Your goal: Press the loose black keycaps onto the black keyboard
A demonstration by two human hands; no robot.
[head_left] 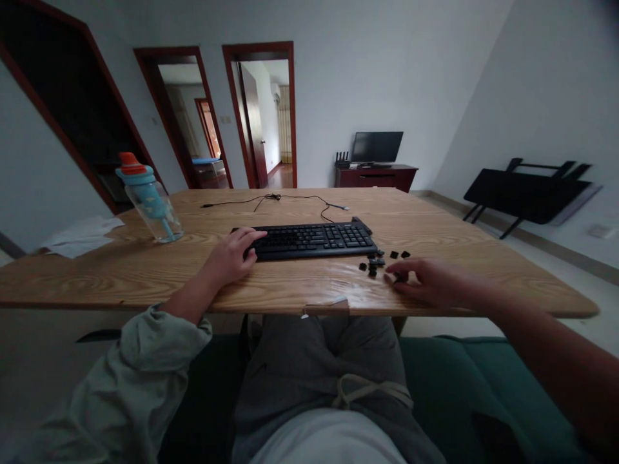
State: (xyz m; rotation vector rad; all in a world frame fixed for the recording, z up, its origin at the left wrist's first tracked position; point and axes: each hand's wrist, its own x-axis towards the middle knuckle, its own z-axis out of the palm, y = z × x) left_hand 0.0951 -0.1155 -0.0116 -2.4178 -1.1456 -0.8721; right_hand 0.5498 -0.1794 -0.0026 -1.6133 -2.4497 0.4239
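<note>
A black keyboard (314, 240) lies on the wooden table in front of me. My left hand (236, 254) grips its left end, fingers over the top and thumb along the front edge. Several loose black keycaps (372, 263) are scattered by the keyboard's right front corner. Just right of them, my right hand (425, 280) rests low over the table with its fingertips curled together. A small dark piece, apparently a keycap (398, 278), shows between those fingers, partly hidden.
A clear bottle with a red and blue lid (149, 200) stands at the left, beside white paper (82, 235). Behind the keyboard a black cable (275, 196) stretches across the wooden table (193, 219). Clear tape (329, 307) hangs at the front edge.
</note>
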